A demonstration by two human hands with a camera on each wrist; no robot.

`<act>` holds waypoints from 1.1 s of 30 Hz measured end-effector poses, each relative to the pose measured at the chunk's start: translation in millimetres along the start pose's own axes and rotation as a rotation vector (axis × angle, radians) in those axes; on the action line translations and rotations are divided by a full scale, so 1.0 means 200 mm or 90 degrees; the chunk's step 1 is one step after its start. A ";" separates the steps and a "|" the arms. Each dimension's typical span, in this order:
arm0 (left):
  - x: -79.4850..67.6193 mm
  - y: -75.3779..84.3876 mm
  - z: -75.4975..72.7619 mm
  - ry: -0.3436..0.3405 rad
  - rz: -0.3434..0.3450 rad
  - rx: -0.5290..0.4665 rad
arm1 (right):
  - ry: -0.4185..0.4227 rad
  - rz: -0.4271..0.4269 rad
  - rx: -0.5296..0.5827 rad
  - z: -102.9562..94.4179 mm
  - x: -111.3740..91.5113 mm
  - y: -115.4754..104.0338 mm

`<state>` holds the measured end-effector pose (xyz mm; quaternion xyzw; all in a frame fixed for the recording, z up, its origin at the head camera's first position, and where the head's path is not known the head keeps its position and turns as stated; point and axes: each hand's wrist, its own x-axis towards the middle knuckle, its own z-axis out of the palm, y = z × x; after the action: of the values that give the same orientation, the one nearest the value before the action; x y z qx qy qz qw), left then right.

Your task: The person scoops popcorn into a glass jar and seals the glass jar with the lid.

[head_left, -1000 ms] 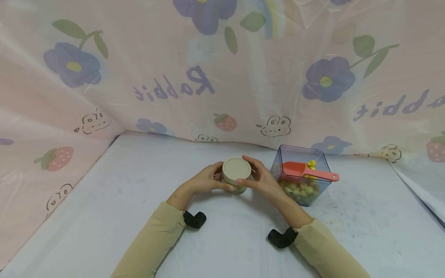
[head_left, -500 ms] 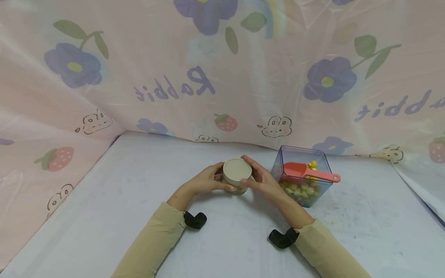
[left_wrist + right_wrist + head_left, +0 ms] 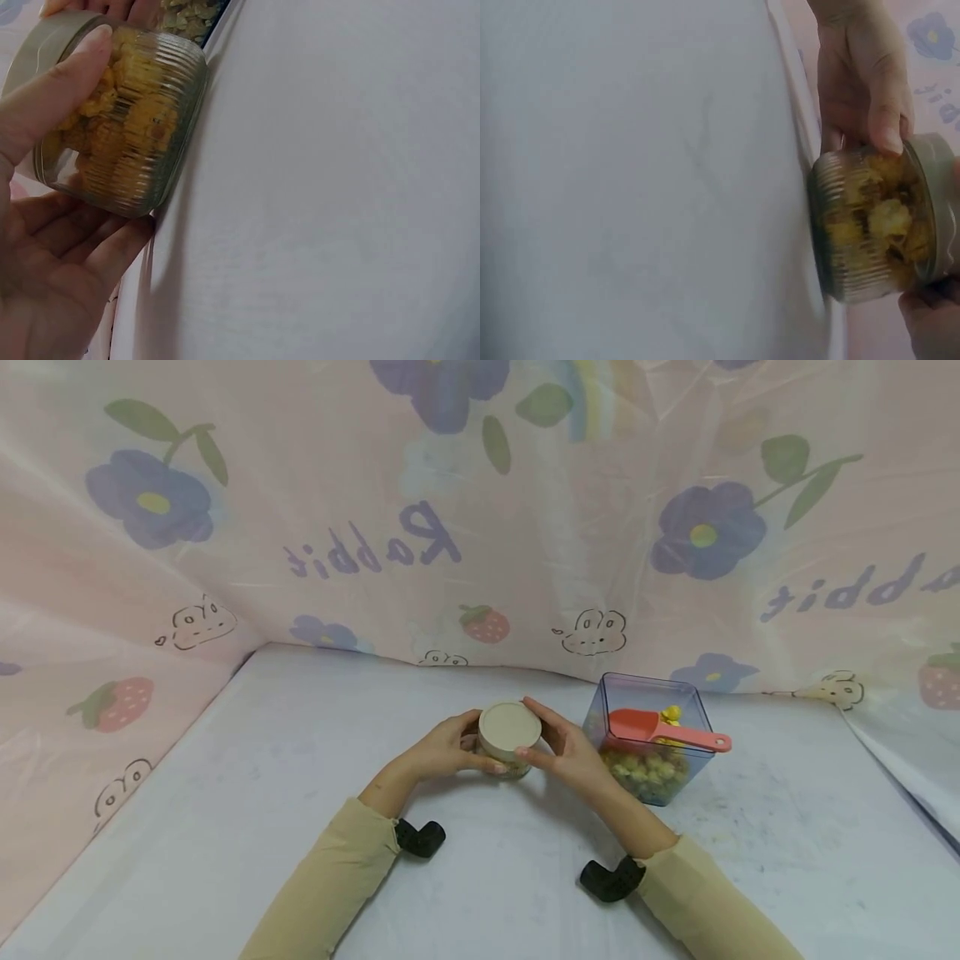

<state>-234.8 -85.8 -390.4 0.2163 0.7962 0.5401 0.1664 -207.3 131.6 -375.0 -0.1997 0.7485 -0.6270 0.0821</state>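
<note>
A small ribbed glass jar (image 3: 142, 124) with dried yellow flower heads inside stands upright on the white table, under a round beige lid (image 3: 510, 727). My left hand (image 3: 438, 752) grips the jar's body, its thumb along the glass just below the lid and the fingers around the other side. Thumb and fingers of my right hand (image 3: 573, 762) hold the lid by its edge from the right. In the right wrist view the lid (image 3: 939, 199) sits on the jar's mouth, and part of the right hand falls outside the picture.
Right of the jar stands a clear bluish square container (image 3: 697, 766) part-filled with greenish-yellow dried buds. A coral-red scoop (image 3: 637, 725) lies in its top, the handle reaching over the right rim. Behind the table (image 3: 300, 727) hangs a pink patterned sheet (image 3: 360, 468).
My right thumb has shifted slightly to the right along the lid's front edge. The left hand, jar and container stay where they were.
</note>
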 end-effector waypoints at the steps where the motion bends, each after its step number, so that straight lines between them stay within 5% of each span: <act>1: 0.00 0.00 0.00 0.002 0.001 -0.002 | 0.004 0.002 -0.002 0.00 0.00 0.00; 11: 0.00 0.02 0.02 0.032 0.001 -0.015 | 0.028 0.009 -0.012 0.01 -0.01 -0.01; 20: -0.01 0.03 0.04 0.008 -0.036 -0.041 | 0.020 0.014 0.026 0.00 -0.04 0.01; 33: -0.05 0.03 0.01 -0.022 -0.023 -0.035 | 0.023 0.028 0.060 0.01 -0.05 -0.03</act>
<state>-224.4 -88.6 -385.2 0.2061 0.7818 0.5550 0.1958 -196.8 132.1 -370.3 -0.1677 0.7238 -0.6630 0.0914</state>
